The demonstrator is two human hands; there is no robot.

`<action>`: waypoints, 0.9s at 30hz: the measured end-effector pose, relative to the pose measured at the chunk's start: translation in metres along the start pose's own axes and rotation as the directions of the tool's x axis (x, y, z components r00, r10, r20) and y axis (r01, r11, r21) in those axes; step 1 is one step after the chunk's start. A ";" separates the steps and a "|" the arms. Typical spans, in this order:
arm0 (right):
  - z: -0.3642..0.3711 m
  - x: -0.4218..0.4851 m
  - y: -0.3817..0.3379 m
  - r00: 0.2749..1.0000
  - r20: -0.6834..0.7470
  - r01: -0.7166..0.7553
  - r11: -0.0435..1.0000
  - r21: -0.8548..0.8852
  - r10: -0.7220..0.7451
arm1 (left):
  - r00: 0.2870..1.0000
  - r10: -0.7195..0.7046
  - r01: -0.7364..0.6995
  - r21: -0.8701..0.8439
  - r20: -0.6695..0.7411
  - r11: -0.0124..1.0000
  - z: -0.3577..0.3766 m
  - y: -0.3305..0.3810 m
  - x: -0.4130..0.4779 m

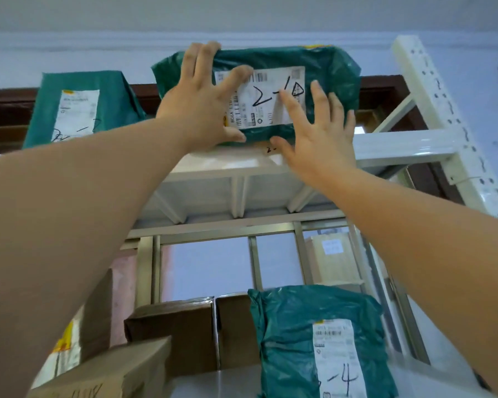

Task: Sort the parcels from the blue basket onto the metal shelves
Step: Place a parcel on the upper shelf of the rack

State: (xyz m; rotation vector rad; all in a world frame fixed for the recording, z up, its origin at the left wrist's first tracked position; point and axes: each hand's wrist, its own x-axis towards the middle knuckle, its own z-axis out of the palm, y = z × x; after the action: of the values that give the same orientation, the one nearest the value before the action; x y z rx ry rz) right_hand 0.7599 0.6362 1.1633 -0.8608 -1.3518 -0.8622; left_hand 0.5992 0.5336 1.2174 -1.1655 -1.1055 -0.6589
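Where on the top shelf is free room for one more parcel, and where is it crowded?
Free: the top shelf between the parcel marked 2-10 and the white upright. A narrow gap separates it from the left green parcel. Crowded: the lower shelf, with brown boxes and the parcel marked 4.

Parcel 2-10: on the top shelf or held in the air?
On it: parcel 2-10 stands upright on the top shelf. Left hand holds its edge; right hand presses it flat-fingered.

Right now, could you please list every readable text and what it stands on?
"2-10": handwritten on top green parcel.
"-4": handwritten on lower green parcel, start unclear.
"2-": tag on shelf edge, rest hidden.
Handwriting on left green parcel and all printed text: unreadable.
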 end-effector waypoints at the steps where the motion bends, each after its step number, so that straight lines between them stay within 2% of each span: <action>1: 0.003 0.002 0.000 1.000 0.026 -0.005 1.000 -0.010 0.005 | 1.000 -0.004 0.004 -0.057 0.000 0.998 0.003 0.000 0.005; 4: 0.011 0.005 -0.001 0.998 0.061 -0.021 1.000 0.002 0.021 | 0.999 -0.050 0.047 -0.223 -0.008 0.974 0.010 0.000 0.022; 11: 0.034 -0.001 0.004 0.997 0.054 -0.049 0.999 0.003 0.049 | 0.994 -0.089 0.107 -0.412 0.065 0.905 0.054 0.015 0.029; 13: 0.040 -0.004 0.006 0.999 0.022 -0.050 0.999 -0.006 0.050 | 0.996 -0.093 0.088 -0.401 0.005 0.912 0.065 0.021 0.022; 15: 0.044 -0.005 0.005 0.999 -0.011 -0.050 0.999 -0.004 0.050 | 0.998 -0.064 0.062 -0.346 0.007 0.936 0.065 0.023 0.021; 19: 0.042 -0.005 0.004 0.999 -0.022 -0.050 0.998 -0.022 0.050 | 0.992 -0.058 0.082 -0.221 0.111 0.972 0.058 0.021 0.022; 22: 0.034 0.000 0.007 0.999 0.004 -0.043 0.998 -0.037 0.043 | 0.973 0.011 0.028 -0.163 0.229 0.986 0.057 0.025 0.023; 25: 0.020 0.021 0.013 0.977 0.097 -0.198 0.973 0.117 0.187 | 0.922 0.011 0.078 -0.212 0.388 0.974 0.055 0.023 0.025; 27: 0.011 0.031 0.022 0.944 0.171 -0.306 0.942 0.134 0.282 | 0.887 0.034 0.078 -0.222 0.461 0.972 0.054 0.025 0.026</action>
State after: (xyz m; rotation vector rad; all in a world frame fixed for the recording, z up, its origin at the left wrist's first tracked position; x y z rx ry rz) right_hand 0.7759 0.6548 1.1940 -0.9874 -1.3568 -0.4574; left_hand 0.6122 0.5955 1.2322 -1.5707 -1.4723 -0.5501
